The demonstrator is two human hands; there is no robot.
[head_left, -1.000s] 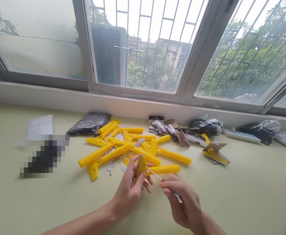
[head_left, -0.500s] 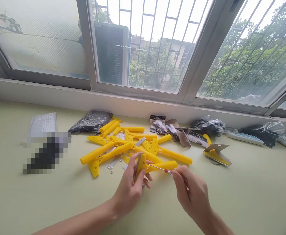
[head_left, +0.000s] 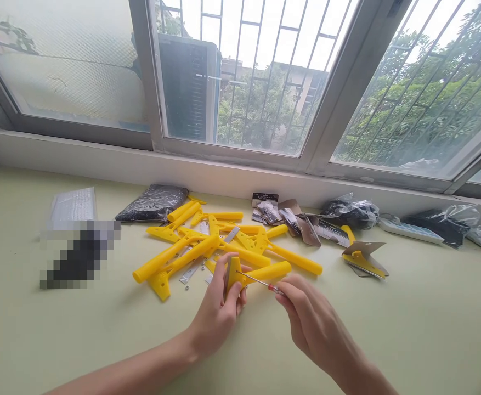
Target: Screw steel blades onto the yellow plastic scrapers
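Note:
My left hand (head_left: 218, 310) is closed around the head of a yellow scraper (head_left: 267, 272), whose round handle points right. A grey blade edge shows along the left side of its head. In my right hand (head_left: 312, 315) is a screwdriver (head_left: 273, 287) with a red and clear handle, its thin shaft reaching left. The screwdriver tip touches the face of the scraper head near a hole. Just beyond my hands lies a heap of yellow scraper parts (head_left: 158, 260), with metal blades (head_left: 188, 272) and small nuts (head_left: 187, 287) among them.
A yellow scraper with a folded card (head_left: 363, 263) lies at the right. Along the window sill are a black plastic bag (head_left: 153, 203), packaged blades (head_left: 269, 211), clear-wrapped dark bundles (head_left: 351, 213) and a white strip-like object (head_left: 413, 229). A clear plastic pack (head_left: 73, 204) lies at the left.
Both hands, with the scraper and screwdriver, have shifted slightly left. My right hand has turned a little around the screwdriver handle. The tip stays at the scraper head.

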